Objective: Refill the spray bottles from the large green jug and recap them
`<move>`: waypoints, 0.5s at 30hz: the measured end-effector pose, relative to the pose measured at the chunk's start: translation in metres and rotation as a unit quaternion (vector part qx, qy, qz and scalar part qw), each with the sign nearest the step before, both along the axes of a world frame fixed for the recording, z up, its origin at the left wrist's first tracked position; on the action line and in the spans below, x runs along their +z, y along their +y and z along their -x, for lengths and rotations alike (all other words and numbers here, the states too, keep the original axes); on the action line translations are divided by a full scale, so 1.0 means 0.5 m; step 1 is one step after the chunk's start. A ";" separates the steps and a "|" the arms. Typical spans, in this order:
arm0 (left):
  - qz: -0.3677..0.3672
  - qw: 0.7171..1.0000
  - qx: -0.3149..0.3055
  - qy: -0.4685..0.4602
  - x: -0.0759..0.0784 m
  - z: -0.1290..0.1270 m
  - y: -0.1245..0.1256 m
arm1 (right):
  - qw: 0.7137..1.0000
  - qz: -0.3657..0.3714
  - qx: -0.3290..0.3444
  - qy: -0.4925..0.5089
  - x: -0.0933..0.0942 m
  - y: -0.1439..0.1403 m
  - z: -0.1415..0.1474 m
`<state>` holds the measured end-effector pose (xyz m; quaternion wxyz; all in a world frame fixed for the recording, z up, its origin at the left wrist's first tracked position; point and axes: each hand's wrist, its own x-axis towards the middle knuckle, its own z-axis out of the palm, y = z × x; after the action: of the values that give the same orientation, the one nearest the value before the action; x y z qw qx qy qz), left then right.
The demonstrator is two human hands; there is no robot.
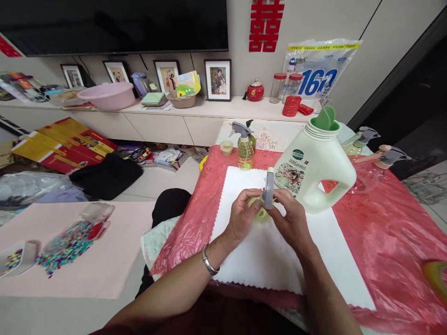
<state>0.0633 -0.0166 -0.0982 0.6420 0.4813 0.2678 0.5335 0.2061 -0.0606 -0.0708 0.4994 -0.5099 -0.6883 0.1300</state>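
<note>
Over the white mat with a scalloped edge, my left hand and my right hand close around the top of a small yellowish-green spray bottle. Its grey spray head stands up between my fingers, and my hands hide part of the bottle. Just behind my right hand is a big pale-green jug, with a green curved plastic piece in its mouth. Farther back, another spray bottle with a grey trigger stands beside a darker-topped one, near a small pale cup.
Red plastic sheeting covers the table. More spray bottles stand at the right. A long cabinet holds photo frames, a pink basin and jars. At lower left, coloured small pieces lie on a pink surface.
</note>
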 end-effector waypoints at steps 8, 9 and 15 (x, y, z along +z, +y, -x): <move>-0.036 0.999 -0.008 0.039 -0.007 0.010 -0.007 | 1.000 -0.001 -0.018 -0.001 0.001 0.000 0.007; -0.047 0.998 -0.011 0.049 -0.009 0.010 -0.009 | 1.000 -0.001 -0.021 -0.002 0.002 0.000 0.008; -0.085 0.994 0.006 0.075 -0.027 0.001 -0.027 | 0.998 -0.009 -0.055 -0.004 0.004 -0.003 0.019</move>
<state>0.0630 -0.0299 -0.1115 0.5736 0.5712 0.2721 0.5203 0.1966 -0.0619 -0.0690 0.5075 -0.5429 -0.6624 0.0941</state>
